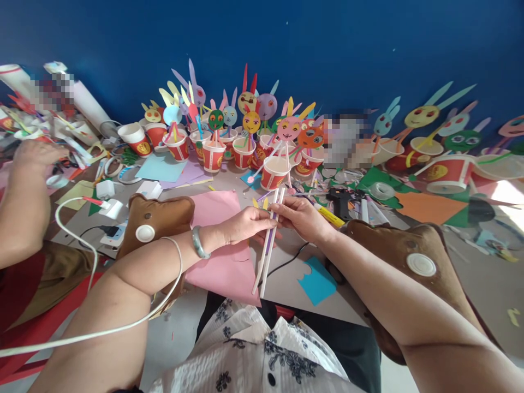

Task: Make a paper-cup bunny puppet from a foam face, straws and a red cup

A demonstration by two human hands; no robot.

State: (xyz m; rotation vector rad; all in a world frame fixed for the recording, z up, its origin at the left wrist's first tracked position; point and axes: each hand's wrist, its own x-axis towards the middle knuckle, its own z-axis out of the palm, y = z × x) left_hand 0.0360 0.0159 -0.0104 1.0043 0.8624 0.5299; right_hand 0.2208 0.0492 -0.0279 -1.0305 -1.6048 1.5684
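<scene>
Frame centre: my slim white sticks, smooth, matt | left of centre: my pale-green round bangle, polished, stone-like | centre-left: flat pink sheet, matt paper | lower centre: my white floral blouse, crinkled cloth | lower right: brown pillow-shaped cushion, velvety cloth

The right hand hides part of the white sticks, and pixelation blots out a co-worker's surroundings.

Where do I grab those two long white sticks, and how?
Probably by the lower ends of the white sticks, coming from the side of the patterned shirt. The left hand and right hand pinch them higher up, but the lower ends stick out free. They're long, thin and side by side, so a gentle thumb-and-finger pinch around both should work.
</scene>
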